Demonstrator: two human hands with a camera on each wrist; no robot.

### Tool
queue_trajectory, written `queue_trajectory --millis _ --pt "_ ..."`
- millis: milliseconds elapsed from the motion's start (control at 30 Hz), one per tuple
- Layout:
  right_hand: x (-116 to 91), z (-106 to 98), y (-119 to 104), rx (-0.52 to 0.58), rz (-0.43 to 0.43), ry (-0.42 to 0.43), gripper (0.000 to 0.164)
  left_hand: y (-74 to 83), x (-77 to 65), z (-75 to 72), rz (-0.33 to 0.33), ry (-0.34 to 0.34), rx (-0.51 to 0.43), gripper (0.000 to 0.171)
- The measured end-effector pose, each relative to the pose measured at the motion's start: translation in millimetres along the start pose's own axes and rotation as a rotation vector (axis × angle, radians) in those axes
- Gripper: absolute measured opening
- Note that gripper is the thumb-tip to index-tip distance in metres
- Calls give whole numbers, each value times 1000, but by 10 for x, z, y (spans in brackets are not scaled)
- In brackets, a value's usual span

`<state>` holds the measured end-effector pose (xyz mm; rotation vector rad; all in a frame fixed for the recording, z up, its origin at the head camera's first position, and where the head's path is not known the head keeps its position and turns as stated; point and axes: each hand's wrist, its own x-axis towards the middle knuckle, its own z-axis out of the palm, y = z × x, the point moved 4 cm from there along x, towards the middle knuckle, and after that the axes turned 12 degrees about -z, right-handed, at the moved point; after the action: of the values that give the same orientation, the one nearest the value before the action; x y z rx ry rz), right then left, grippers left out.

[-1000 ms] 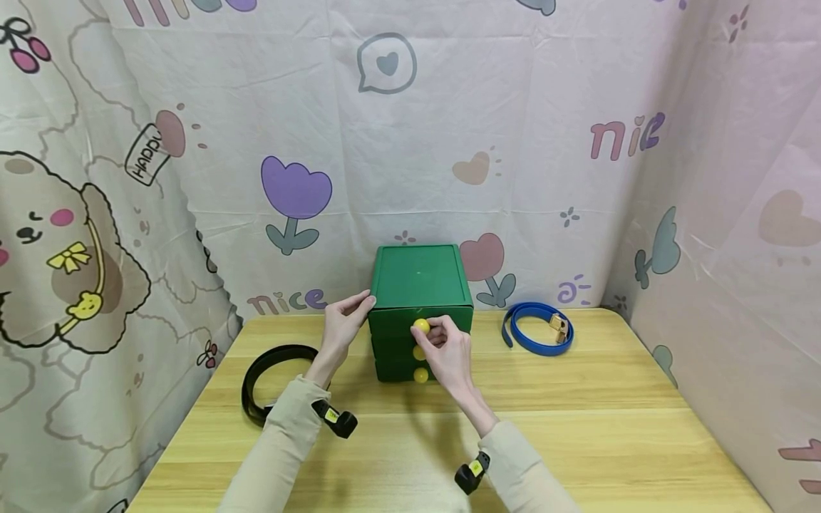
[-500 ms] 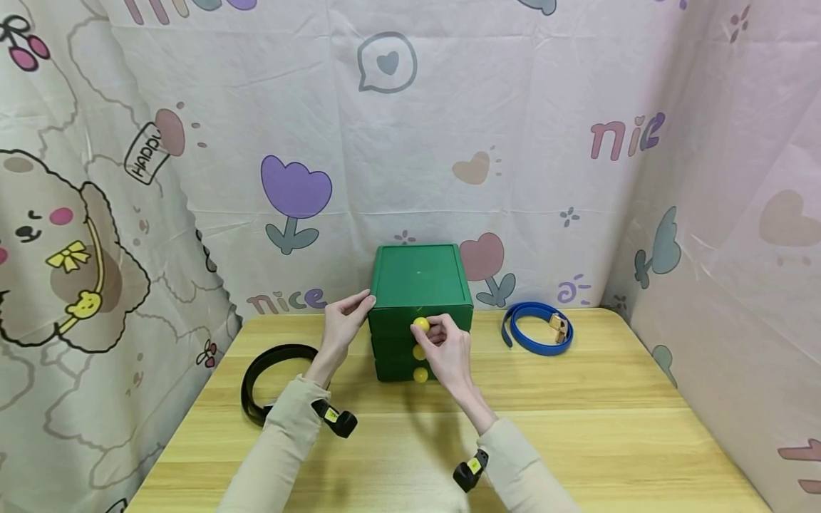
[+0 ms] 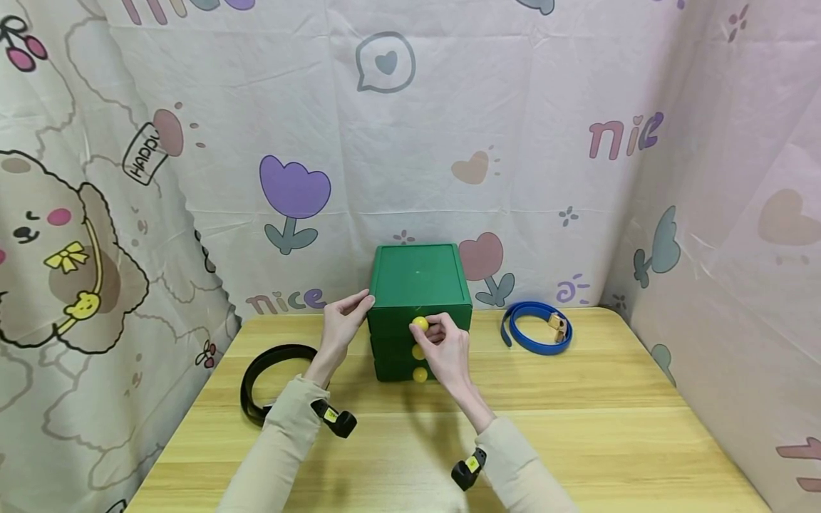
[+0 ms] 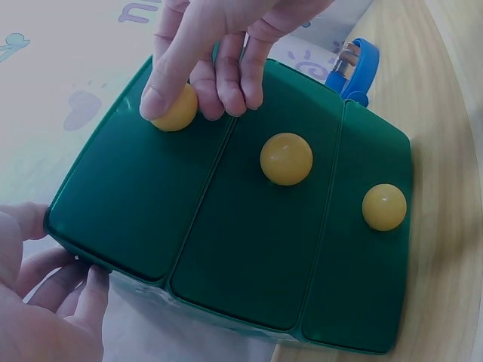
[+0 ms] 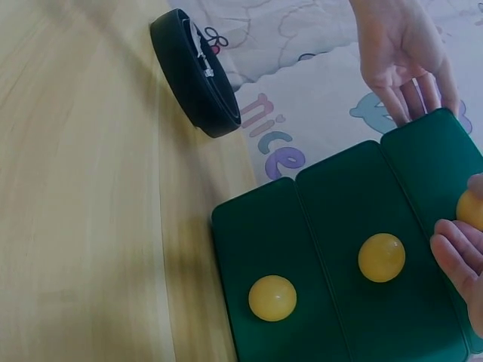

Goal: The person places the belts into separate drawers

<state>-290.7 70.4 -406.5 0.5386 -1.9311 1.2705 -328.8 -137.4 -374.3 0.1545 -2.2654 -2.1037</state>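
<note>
A green three-drawer box (image 3: 420, 276) stands on the table, with a round yellow knob on each drawer front. The right hand (image 3: 447, 350) pinches the top yellow knob (image 4: 178, 111), its thumb on one side; part of the index finger is hidden behind the knob in the left wrist view. The middle knob (image 4: 286, 159) and bottom knob (image 4: 384, 207) are untouched. At the box's upper left front corner, the left hand (image 3: 341, 328) rests its thumb and outstretched fingers against the side. All three drawers look closed, their fronts level with each other.
A coiled black belt (image 3: 249, 388) lies on the wooden table (image 3: 577, 442) at the left, partly behind the left forearm. To the right of the box is a coiled blue belt (image 3: 537, 348) with a gold buckle. A printed curtain (image 3: 410, 142) hangs behind and on both sides.
</note>
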Motion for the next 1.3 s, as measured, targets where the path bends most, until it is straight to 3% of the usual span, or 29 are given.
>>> queue_trajectory --millis 967,1300 --pt "-28 -2 26 46 41 -2 26 9 -11 11 -3 -8 22 38" --pt "-125 -12 43 53 35 6 29 6 -13 7 4 -8 18 38"
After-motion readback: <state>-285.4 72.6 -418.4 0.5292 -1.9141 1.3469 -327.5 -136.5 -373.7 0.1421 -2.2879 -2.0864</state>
